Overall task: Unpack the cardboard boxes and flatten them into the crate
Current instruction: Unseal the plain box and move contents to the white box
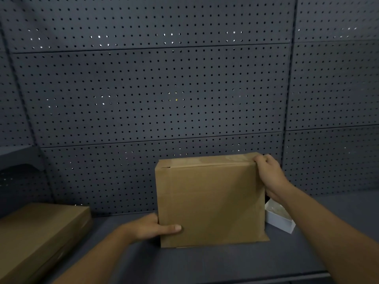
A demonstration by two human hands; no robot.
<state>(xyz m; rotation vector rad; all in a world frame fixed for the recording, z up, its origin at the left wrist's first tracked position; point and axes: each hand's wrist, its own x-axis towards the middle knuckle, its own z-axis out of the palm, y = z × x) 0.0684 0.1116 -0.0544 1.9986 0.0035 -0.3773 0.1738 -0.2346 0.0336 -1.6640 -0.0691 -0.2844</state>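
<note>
Cardboard box [209,201] on shelf [205,263], left hand [149,227] and right hand [270,177] gripping.

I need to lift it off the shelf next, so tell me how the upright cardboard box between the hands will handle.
The cardboard box looks stiff: its faces are flat. Standing tall on a narrow base, it may tip if released; the left hand and right hand grip opposite corners. Weight cannot be judged.

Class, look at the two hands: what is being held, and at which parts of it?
Both hold the cardboard box: the left hand grips its lower left corner, the right hand grips its upper right corner.
</note>
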